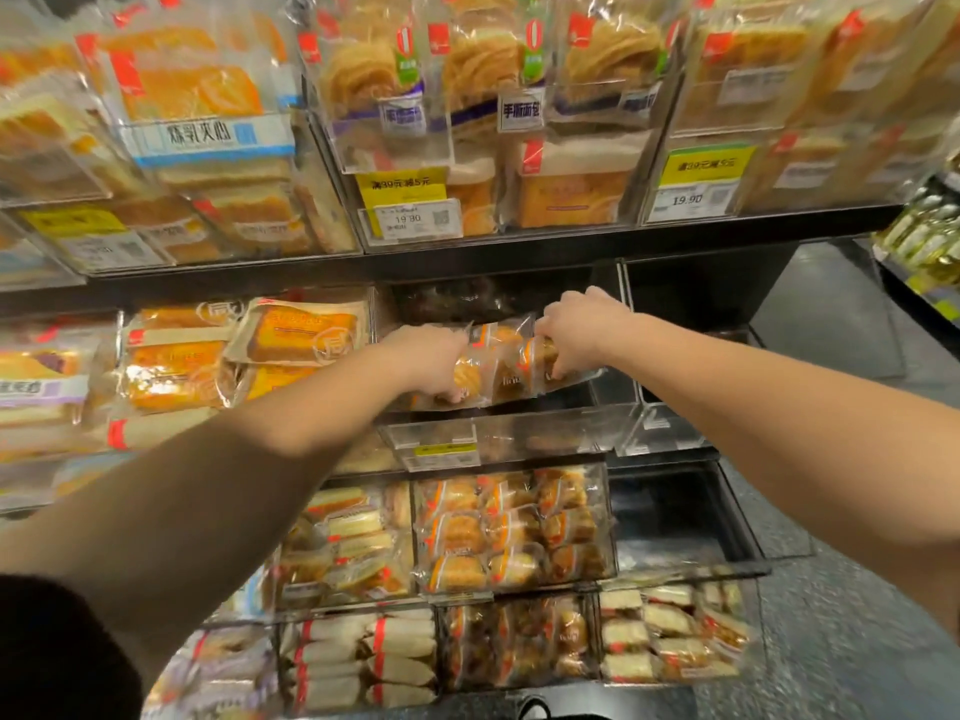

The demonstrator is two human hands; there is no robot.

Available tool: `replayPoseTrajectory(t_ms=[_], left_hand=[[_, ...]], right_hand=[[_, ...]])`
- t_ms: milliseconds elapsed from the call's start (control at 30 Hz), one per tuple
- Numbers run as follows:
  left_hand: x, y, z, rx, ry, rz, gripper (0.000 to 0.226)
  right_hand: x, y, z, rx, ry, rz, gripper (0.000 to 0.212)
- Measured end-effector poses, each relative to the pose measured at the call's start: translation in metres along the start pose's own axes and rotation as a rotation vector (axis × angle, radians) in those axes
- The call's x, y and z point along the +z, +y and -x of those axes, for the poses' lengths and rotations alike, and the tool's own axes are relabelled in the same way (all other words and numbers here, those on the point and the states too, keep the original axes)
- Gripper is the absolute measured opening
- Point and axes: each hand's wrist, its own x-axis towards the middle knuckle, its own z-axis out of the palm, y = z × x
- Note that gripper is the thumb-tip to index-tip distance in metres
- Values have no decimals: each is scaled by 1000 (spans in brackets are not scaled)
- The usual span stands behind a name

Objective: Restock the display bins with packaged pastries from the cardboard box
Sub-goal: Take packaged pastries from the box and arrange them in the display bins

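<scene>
Over the middle shelf's clear acrylic bin [498, 433], both hands hold a bundle of packaged pastries [506, 363] just above the bin's front wall. The left hand [434, 363] curls around the bundle's left end, and the right hand [574, 332] grips its right end from above, fingers wrapped over the wrappers. The bin below looks nearly bare and dark inside, so I judge this to be the one being filled. The cardboard box is not in view.

What could go wrong: the bundle is several loose, slippery packets held only at the two ends, so the middle ones could sag and slip out, falling onto the full pastry bin [514, 527] on the shelf below. Lowering it too near the front wall could also catch a wrapper on the acrylic edge or knock the price label [447, 452], and squeezing harder to prevent slipping may crush the soft pastries
</scene>
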Motion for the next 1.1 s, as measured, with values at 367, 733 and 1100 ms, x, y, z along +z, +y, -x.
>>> replayPoseTrajectory(t_ms=[367, 733, 1100], left_hand=[[61, -1, -29, -123, -79, -83, 58], [70, -5, -39, -220, -44, -143, 46], [66, -2, -48, -303, -146, -107, 43]], right_hand=[[57, -25, -40, 29, -31, -296, 38], [71, -41, -60, -21, 5, -320, 39], [78, -45, -63, -61, 65, -173, 40]])
